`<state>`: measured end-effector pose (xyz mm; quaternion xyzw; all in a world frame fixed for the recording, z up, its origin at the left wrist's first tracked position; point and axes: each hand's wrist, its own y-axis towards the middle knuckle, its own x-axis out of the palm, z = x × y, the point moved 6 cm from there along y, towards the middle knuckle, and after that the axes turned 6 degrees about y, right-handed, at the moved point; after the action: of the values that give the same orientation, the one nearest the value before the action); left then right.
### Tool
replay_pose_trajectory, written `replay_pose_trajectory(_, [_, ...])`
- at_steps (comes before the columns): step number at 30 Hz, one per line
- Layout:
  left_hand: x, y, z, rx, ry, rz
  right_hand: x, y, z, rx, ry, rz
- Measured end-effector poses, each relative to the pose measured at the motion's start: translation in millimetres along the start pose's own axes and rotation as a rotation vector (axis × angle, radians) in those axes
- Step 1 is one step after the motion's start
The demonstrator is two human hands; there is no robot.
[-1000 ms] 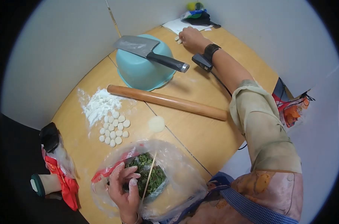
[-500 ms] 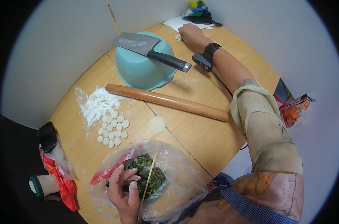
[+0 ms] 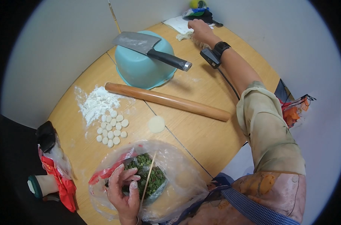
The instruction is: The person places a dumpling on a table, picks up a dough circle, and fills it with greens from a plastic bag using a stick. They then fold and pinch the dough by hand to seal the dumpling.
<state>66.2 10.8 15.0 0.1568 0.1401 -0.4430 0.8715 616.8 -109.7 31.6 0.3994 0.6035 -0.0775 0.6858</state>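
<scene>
My left hand [image 3: 123, 193] is at the left rim of a clear plastic bag [image 3: 181, 176], fingers curved and apart, dusted with flour and holding nothing. Inside the bag lies chopped green filling [image 3: 153, 180], with a thin wooden stick [image 3: 149, 176] across it. At the far end of the table my right hand [image 3: 202, 33] hovers beside a row of pale dumplings [image 3: 184, 36], partly hiding them. Its fingers are loosely bent, with nothing visible in them. One round dough wrapper [image 3: 156, 124] lies flat near the bag.
A wooden rolling pin [image 3: 166, 102] crosses the table. Behind it a cleaver [image 3: 138, 43] rests on an upturned turquoise basin [image 3: 144, 69]. Flour [image 3: 97, 105] and several small dough pieces [image 3: 112, 127] lie left. Paper [image 3: 178, 24] lies at the back; a cup [image 3: 44, 186] stands lower left.
My right hand has moved slightly right and up, uncovering more of the dumpling row. My left hand has stayed by the bag.
</scene>
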Motion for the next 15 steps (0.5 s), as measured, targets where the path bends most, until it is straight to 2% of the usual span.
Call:
replay_pose_trajectory(5, [2,1,7,0.052,0.032,0.004,-10,-11,-3,-0.033,0.065,0.082])
replay_pose_trajectory(7, [1,-1,9,0.03,0.034,0.005,-24,-19,-10,-0.079,0.082,0.176])
replay_pose_trajectory(10, [4,-1,7,0.105,0.001,0.021,-53,-38,-13,-0.121,0.226,0.319])
replay_pose_trajectory(11, [4,-2,8,0.078,-0.001,-0.001,-59,-42,-9,-0.057,0.273,0.278])
replay_pose_trajectory(13, [4,-2,8,0.069,-0.036,-0.029,-104,-74,-42,0.103,0.45,0.295])
replay_pose_trajectory(15, [5,-1,6,0.082,-0.072,-0.008,-145,-101,-79,-0.036,0.484,0.375])
